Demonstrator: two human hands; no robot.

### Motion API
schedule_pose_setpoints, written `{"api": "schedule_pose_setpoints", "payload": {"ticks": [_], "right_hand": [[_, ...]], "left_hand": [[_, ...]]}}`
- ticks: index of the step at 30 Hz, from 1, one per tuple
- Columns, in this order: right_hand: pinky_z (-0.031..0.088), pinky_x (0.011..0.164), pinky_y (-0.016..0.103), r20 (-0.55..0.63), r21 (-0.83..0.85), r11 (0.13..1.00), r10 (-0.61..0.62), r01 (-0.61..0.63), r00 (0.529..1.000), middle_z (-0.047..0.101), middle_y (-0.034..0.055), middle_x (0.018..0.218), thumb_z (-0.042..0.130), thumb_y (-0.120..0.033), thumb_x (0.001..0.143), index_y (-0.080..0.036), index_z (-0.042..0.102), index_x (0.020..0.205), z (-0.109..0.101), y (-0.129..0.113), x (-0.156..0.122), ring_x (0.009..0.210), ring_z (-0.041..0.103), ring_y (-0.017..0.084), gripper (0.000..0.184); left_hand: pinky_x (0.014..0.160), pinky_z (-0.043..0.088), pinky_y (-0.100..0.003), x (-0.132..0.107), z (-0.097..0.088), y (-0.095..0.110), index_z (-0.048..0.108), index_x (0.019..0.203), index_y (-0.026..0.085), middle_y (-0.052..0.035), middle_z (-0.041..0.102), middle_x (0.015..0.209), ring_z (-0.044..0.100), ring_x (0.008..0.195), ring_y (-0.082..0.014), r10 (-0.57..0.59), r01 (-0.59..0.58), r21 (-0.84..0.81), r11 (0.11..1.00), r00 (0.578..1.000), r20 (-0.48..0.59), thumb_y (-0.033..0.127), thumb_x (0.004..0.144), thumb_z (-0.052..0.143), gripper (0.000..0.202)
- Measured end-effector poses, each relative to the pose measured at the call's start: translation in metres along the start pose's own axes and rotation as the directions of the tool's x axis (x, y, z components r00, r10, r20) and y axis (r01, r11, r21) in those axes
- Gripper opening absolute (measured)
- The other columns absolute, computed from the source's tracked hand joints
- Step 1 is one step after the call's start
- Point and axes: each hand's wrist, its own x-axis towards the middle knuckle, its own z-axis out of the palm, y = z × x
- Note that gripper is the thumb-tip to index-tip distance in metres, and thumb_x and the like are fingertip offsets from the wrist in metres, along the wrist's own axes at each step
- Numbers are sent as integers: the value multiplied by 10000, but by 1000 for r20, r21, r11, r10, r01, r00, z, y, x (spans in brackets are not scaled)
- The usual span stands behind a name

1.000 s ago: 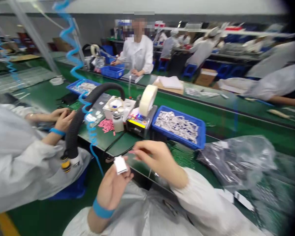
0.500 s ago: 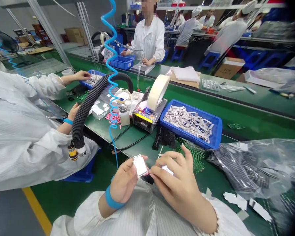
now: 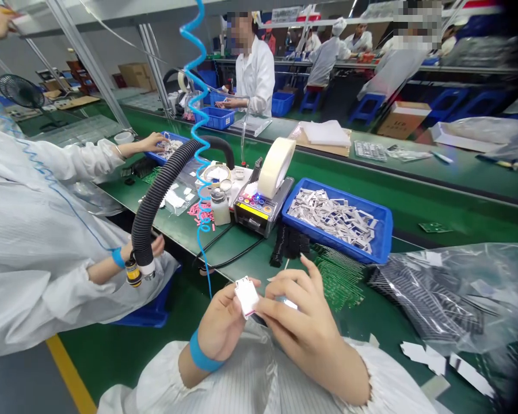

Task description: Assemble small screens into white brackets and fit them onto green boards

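Observation:
My left hand (image 3: 222, 322), with a blue wristband, is closed around a small white rectangular part (image 3: 246, 295) held upright in front of my chest. My right hand (image 3: 300, 322) meets it from the right, thumb and forefinger pinched at the part's lower right edge; what it pinches is too small to name. Both hands hover just above the near edge of the green bench (image 3: 371, 313). A blue tray of small white and grey pieces (image 3: 382, 230) stands behind my hands.
A tape dispenser with a big white roll (image 3: 276, 168) and a small white bottle (image 3: 220, 207) stand left of the tray. A black corrugated hose (image 3: 155, 201) and blue coiled air line (image 3: 197, 103) hang at left. A co-worker in white sits at left. Clear plastic bags (image 3: 449, 287) lie at right.
The view steadied and dropped toward the bench. My right hand came down from the air to the white part in my left hand, and both hands now meet at it.

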Motion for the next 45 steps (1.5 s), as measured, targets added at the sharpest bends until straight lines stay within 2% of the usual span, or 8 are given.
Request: {"api": "schedule_pose_setpoints", "payload": {"ticks": [7, 14, 17, 21, 29, 35, 40, 45], "right_hand": [[233, 996, 571, -64, 12, 996, 86, -85, 994, 580, 101, 1081, 488, -547, 858, -234, 594, 1122, 22, 7, -17, 980, 532, 241, 423], [256, 987, 511, -243, 73, 978, 209, -197, 947, 599, -12, 719, 619, -328, 773, -233, 633, 811, 27, 0, -10, 763, 536, 177, 103], [242, 1000, 516, -178, 38, 982, 187, -184, 966, 613, -16, 713, 634, -320, 736, -228, 628, 780, 22, 6, -9, 762, 542, 176, 102], [218, 1021, 534, -45, -32, 992, 121, -122, 992, 620, -17, 728, 634, -297, 726, -217, 631, 771, 18, 14, -11, 795, 545, 176, 92], [151, 1057, 551, 199, 159, 974, 130, -163, 971, 607, -15, 734, 696, -282, 698, -230, 670, 782, 33, 15, -3, 821, 536, 178, 102], [463, 709, 320, 468, 767, 8, 678, -642, 567, 605, -15, 707, 789, -380, 558, -196, 650, 817, 72, 47, 23, 629, 539, 123, 347], [425, 494, 204, 400, 850, -243, 874, -468, 274, 489, -73, 591, 691, -361, 685, -202, 537, 801, 101, 77, 41, 452, 442, 49, 250], [348, 396, 162, 381, 888, -322, 915, -329, 135, 442, -86, 549, 714, -273, 689, -196, 507, 710, 112, 77, 54, 416, 393, 34, 222]], "left_hand": [[844, 461, -314, -1, -3, -3, 709, 960, 247, -21, 712, 879, 616, 847, -161, 84, -89, -58, 994, 992, -90, 403, 620, 789, 383], [978, 394, -416, -2, -2, -6, 653, 1105, 273, -71, 610, 1189, 539, 1093, -252, 222, -200, 228, 953, 972, -75, 377, 721, 708, 401], [1084, 237, -477, -1, -9, 9, 635, 1160, 280, -83, 537, 1340, 367, 1302, -299, 431, -388, 657, 646, 896, 106, 226, 746, 676, 419], [1093, -57, -558, -1, -15, 30, 719, 967, 340, -67, 711, 1088, 415, 1285, -322, 316, -473, 819, 325, 871, 377, 94, 722, 648, 355], [1141, 71, -504, -7, -37, 30, 723, 966, 271, -92, 708, 1095, 605, 1093, -257, 163, -280, 753, 596, 960, 228, 78, 691, 681, 338], [1022, 432, -401, -7, -134, 7, 738, 931, 134, -141, 732, 1009, 690, 930, -241, 77, -55, 78, 995, 945, -318, 31, 690, 683, 268], [918, 526, -339, -16, -227, 34, 694, 1050, 215, -73, 759, 915, 699, 906, -178, 179, -277, -166, 946, 877, -446, 69, 898, 371, 386], [962, 489, -418, -24, -259, 52, 483, 1322, 241, -107, 739, 997, 682, 952, -220, 169, -353, -352, 867, 872, -459, 145, 933, 308, 437]]}}
